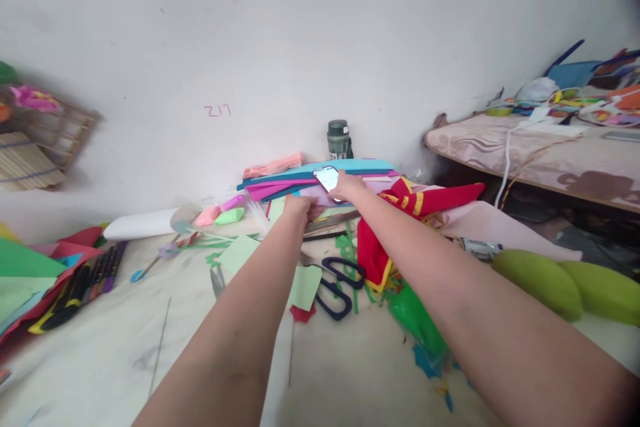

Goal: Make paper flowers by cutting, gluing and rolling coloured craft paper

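Both my arms reach forward across the table to a stack of coloured paper (280, 190) against the wall. My right hand (349, 185) is closed on the edge of a smartphone (327, 178), which lies tilted over the stack with its screen lit. Just left of it, my left hand (299, 205) rests at the stack's front edge beside lavender paper, fingers bent together; what they pinch is hidden. Between my forearms are dark-handled scissors (334, 290) and a pale green paper piece (305, 287). A red cloth with yellow trim (373, 250) lies by my right forearm.
A dark green flask (339, 139) stands behind the stack. Leftward are a white paper roll (145, 224), several markers (100, 273) and coloured sheets (30, 267). On the right are a green cushion-like object (540, 283) and a second table (500, 147) with a white cable (506, 167).
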The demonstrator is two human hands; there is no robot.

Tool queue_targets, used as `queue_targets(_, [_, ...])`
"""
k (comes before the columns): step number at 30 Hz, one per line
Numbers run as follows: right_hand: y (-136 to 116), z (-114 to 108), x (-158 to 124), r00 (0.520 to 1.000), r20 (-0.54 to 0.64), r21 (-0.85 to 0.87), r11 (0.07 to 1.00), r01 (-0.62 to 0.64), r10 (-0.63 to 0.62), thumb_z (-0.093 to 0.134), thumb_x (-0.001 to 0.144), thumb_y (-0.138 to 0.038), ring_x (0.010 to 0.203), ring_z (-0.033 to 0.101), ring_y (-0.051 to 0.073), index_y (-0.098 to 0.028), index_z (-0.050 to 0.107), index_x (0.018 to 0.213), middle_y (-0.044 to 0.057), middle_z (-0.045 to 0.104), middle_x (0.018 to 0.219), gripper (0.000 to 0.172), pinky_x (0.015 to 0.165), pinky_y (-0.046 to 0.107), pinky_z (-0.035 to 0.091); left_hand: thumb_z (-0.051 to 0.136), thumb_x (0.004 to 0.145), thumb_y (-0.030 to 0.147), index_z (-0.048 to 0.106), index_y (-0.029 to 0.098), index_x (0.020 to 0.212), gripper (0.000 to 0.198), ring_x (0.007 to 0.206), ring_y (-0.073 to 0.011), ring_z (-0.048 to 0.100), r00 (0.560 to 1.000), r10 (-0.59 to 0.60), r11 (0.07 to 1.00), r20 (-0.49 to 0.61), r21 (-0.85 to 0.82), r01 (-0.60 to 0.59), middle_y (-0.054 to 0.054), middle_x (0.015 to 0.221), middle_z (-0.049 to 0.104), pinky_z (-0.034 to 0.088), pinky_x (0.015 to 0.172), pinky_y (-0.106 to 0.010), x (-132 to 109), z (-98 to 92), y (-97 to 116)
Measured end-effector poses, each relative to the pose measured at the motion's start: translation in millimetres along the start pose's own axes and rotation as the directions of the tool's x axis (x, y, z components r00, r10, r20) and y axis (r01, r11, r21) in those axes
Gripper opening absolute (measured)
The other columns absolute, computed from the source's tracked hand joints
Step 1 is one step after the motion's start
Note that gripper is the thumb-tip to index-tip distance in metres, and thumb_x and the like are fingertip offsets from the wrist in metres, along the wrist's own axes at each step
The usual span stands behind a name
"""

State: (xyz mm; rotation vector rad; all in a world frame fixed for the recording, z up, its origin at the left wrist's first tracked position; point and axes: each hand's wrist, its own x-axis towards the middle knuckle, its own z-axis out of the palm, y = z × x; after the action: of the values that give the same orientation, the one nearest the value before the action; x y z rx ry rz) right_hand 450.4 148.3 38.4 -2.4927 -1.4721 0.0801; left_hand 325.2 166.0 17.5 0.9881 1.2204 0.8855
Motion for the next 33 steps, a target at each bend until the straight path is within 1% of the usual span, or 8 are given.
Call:
queue_targets(5, [1, 1, 1, 1.000, -0.027, 0.026, 1.000, 0.008, -0.008, 0.062, 0.056, -0.032, 0.099, 0.054, 0.028, -0.014, 0.031, 0.121, 0.014, 0.059, 0.102, 0.074, 0.076, 0.034, 0.040, 0.065, 0.061, 0.005, 0.053, 0.012, 0.075, 0.020, 0.068, -0.0241, 0.064, 0.999, 0.026, 1.000, 0.026, -0.004, -0.026, -0.008, 0.060, 0.062, 0.051, 0.056, -0.030, 3, -3.6, 0])
queue_targets(10, [-2, -2, -2, 0.999, -0.051, 0.050, 0.999, 0.006, -0.004, 0.062, 0.056, -0.036, 0.098, 0.054, 0.029, -0.012, 0.026, 0.125, 0.015, 0.059, 0.103, 0.081, 0.076, 0.034, 0.040, 0.060, 0.066, 0.010, 0.054, 0.011, 0.074, 0.009, 0.070, -0.0207, 0.064, 0.981, 0.046, 0.996, 0.186, -0.082, -0.031, -0.010, 0.069, 0.065, 0.051, 0.061, -0.027, 3, -14.6, 0])
queue_targets(13, [-3, -4, -2, 0.998, -0.056, 0.066, 0.998, 0.012, -0.008, 0.060, 0.058, -0.040, 0.097, 0.055, 0.028, -0.013, 0.025, 0.126, 0.015, 0.059, 0.105, 0.081, 0.077, 0.035, 0.040, 0.057, 0.068, 0.013, 0.055, 0.011, 0.073, 0.006, 0.073, -0.0212, 0.064, 0.961, 0.045, 0.991, 0.274, -0.136, -0.008, -0.011, 0.071, 0.065, 0.051, 0.067, -0.031, 4, -21.5, 1])
queue_targets(16, [-2, -6, -1, 0.998, -0.064, 0.084, 0.996, 0.031, -0.026, 0.060, 0.058, -0.043, 0.099, 0.054, 0.029, -0.013, 0.023, 0.129, 0.016, 0.057, 0.107, 0.086, 0.076, 0.036, 0.041, 0.056, 0.068, 0.013, 0.056, 0.012, 0.076, 0.008, 0.076, -0.0220, 0.064, 0.935, 0.085, 0.982, 0.345, -0.187, -0.020, -0.011, 0.076, 0.066, 0.050, 0.072, -0.035, 6, -26.2, 4])
queue_targets(18, [-1, -7, -1, 0.997, -0.070, 0.096, 0.994, 0.046, -0.040, 0.061, 0.057, -0.041, 0.097, 0.055, 0.029, -0.013, 0.024, 0.129, 0.016, 0.058, 0.107, 0.086, 0.075, 0.035, 0.042, 0.056, 0.068, 0.013, 0.056, 0.012, 0.078, 0.011, 0.077, -0.0226, 0.064, 0.929, 0.116, 0.980, 0.352, -0.194, -0.049, -0.012, 0.078, 0.066, 0.050, 0.073, -0.037, 9, -27.6, 7])
queue_targets(23, [-1, -11, 1, 0.998, -0.035, 0.103, 0.994, 0.048, -0.045, 0.062, 0.054, -0.036, 0.096, 0.055, 0.029, -0.013, 0.029, 0.126, 0.015, 0.058, 0.107, 0.082, 0.071, 0.034, 0.043, 0.055, 0.068, 0.014, 0.057, 0.010, 0.083, 0.015, 0.073, -0.0232, 0.064, 0.933, 0.191, 0.976, 0.304, -0.163, -0.147, -0.012, 0.073, 0.065, 0.051, 0.069, -0.037, 11, -28.3, 15])
queue_targets(26, [-2, -11, 2, 0.998, -0.013, 0.084, 0.995, 0.058, -0.057, 0.065, 0.051, -0.035, 0.098, 0.054, 0.029, -0.015, 0.029, 0.126, 0.015, 0.056, 0.109, 0.086, 0.072, 0.034, 0.043, 0.055, 0.067, 0.013, 0.056, 0.009, 0.084, 0.018, 0.073, -0.0236, 0.064, 0.921, 0.200, 0.973, 0.333, -0.181, -0.146, -0.012, 0.075, 0.065, 0.050, 0.070, -0.038, 10, -29.5, 14])
queue_targets(33, [-4, -7, 5, 0.999, -0.018, 0.050, 0.998, 0.046, -0.046, 0.065, 0.049, -0.033, 0.094, 0.056, 0.028, -0.016, 0.034, 0.122, 0.015, 0.057, 0.106, 0.082, 0.068, 0.033, 0.044, 0.055, 0.064, 0.011, 0.054, 0.011, 0.080, 0.016, 0.073, -0.0235, 0.064, 0.917, 0.192, 0.976, 0.349, -0.165, -0.142, -0.011, 0.077, 0.065, 0.050, 0.072, -0.039, 5, -35.7, 12])
